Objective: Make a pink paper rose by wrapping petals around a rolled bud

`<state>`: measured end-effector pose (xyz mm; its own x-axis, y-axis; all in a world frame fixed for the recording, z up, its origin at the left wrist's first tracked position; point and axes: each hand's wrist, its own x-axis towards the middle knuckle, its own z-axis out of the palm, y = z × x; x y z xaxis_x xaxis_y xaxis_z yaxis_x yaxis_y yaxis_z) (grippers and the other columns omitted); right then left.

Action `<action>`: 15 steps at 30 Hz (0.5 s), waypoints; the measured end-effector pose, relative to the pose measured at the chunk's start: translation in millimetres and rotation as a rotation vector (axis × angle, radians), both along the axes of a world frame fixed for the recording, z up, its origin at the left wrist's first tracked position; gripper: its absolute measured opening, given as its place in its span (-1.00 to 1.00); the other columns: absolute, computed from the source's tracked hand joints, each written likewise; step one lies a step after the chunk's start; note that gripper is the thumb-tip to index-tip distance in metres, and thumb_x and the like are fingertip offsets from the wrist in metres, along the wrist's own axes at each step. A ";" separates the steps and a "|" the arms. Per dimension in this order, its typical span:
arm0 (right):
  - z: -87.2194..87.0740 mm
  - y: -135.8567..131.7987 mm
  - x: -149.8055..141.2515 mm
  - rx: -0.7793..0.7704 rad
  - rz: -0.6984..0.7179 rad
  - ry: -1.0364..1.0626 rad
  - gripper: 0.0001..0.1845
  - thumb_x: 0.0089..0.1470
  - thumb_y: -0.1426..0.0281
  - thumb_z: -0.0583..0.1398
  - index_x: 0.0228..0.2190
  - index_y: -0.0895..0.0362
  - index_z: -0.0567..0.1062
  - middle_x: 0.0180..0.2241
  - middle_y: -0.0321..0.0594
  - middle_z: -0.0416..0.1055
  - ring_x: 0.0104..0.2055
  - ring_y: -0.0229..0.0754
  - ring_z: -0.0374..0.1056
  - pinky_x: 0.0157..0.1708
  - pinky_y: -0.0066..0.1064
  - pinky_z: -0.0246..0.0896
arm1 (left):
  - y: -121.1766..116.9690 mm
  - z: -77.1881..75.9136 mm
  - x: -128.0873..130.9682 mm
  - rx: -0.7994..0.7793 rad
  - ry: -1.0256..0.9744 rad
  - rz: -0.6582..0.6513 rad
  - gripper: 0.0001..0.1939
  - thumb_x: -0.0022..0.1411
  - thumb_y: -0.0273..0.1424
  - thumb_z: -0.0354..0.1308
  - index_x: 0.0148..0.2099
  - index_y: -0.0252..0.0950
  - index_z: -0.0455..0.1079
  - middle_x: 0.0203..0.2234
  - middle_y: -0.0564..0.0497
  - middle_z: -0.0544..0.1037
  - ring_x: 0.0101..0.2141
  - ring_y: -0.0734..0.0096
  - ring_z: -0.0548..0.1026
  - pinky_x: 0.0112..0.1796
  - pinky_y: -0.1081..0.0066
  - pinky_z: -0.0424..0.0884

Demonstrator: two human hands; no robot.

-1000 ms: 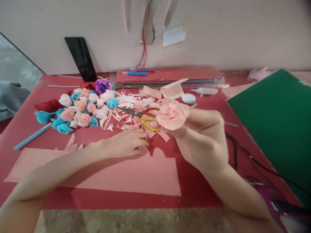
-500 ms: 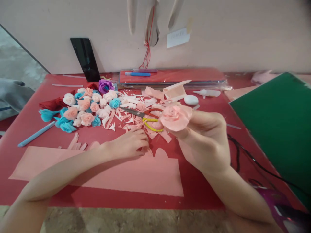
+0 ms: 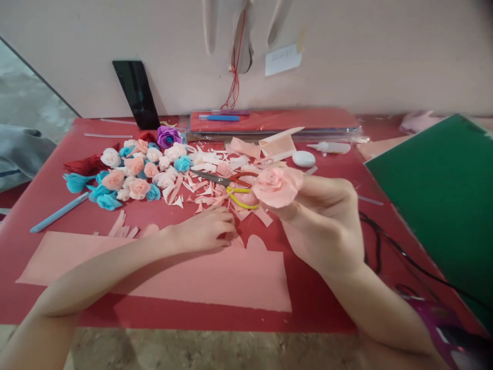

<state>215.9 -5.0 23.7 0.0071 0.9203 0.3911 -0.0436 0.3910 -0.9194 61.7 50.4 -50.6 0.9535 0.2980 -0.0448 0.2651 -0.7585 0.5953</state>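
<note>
Rose (image 3: 278,186) x1, pinched in R fingers (image 3: 325,186); L fingers (image 3: 224,218) at 1 pink sheet (image 3: 215,277), top edge, can't tell grip; thin desk (image 3: 173,314) strip btwn sheet & front edge.

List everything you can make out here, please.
Held rose: 1, pink, centre
Other paper flowers: many, mixed colours, left
Paper sheet: 1, pink, near side
Scraps: many, pink and white, centre
Scissors: 1, red and yellow handles, on scraps
Bottle: 1, whitish, far right
Oval object: 1, white, beside bottle
Package: 1, red, by wall
Pens: 2, blue, purple, on package
Phone: 1, black, against wall
Stick: 1, blue, left
Thin strips: 3, pale, left and right
Board: 1, green, right
Cable: count unclear, black, right
String: count unclear, red, wall
Label: 1, white, wall
Table: 1, red, below
Cloth: 1, grey, far left
Left hand: 1, bare, at sheet's edge
Right hand: 1, bare, holding rose
</note>
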 end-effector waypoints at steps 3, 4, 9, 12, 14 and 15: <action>0.0 -0.3 -0.3 -0.004 -0.007 0.002 -0.79 -0.02 0.40 0.26 -0.38 -0.21 0.58 -0.51 -0.44 0.41 -0.42 -0.25 0.27 -0.36 -0.34 0.22 | 0.5 -0.2 -0.5 0.000 0.003 -0.034 -0.80 0.16 -0.56 0.05 -0.23 -0.30 0.49 -0.28 -0.03 0.53 -0.19 0.34 0.41 -0.13 0.36 0.32; 0.1 -0.4 -0.3 -0.005 -0.008 0.003 -0.81 -0.02 0.40 0.26 -0.40 -0.19 0.59 -0.51 -0.44 0.41 -0.42 -0.25 0.28 -0.36 -0.34 0.22 | 0.8 0.3 -0.7 0.003 0.001 -0.048 -0.79 0.16 -0.57 0.05 -0.23 -0.30 0.49 -0.28 -0.03 0.54 -0.19 0.34 0.41 -0.12 0.36 0.32; 0.4 -0.7 0.1 0.005 -0.007 0.018 -0.85 -0.01 0.41 0.26 -0.43 -0.13 0.59 -0.53 -0.42 0.40 -0.42 -0.24 0.29 -0.36 -0.32 0.24 | 2.1 2.2 -0.8 0.031 -0.017 -0.143 -0.75 0.12 -0.61 0.06 -0.21 -0.29 0.48 -0.24 0.00 0.57 -0.16 0.32 0.43 -0.07 0.30 0.29; -0.1 -0.8 0.9 0.010 -0.010 0.009 -0.84 -0.01 0.43 0.25 -0.42 -0.12 0.59 -0.52 -0.41 0.41 -0.44 -0.24 0.29 -0.38 -0.32 0.25 | 2.6 1.4 -0.3 0.054 -0.025 -0.155 -0.73 0.11 -0.63 0.02 -0.22 -0.29 0.48 -0.26 -0.03 0.57 -0.17 0.31 0.44 -0.10 0.30 0.30; -0.2 -1.0 1.3 0.007 -0.025 -0.009 -0.83 -0.02 0.45 0.25 -0.44 -0.11 0.58 -0.54 -0.41 0.39 -0.45 -0.23 0.28 -0.39 -0.32 0.26 | 2.8 0.5 -0.5 0.065 -0.034 -0.146 -0.73 0.12 -0.61 0.01 -0.22 -0.26 0.48 -0.29 -0.01 0.58 -0.20 0.33 0.44 -0.12 0.31 0.30; -0.2 -1.1 1.3 0.005 -0.030 -0.016 -0.83 -0.02 0.45 0.25 -0.46 -0.10 0.58 -0.54 -0.41 0.39 -0.45 -0.23 0.28 -0.39 -0.31 0.26 | 2.7 0.1 -0.8 0.072 -0.041 -0.139 -0.73 0.13 -0.60 0.01 -0.23 -0.24 0.48 -0.31 0.01 0.58 -0.21 0.34 0.44 -0.12 0.32 0.30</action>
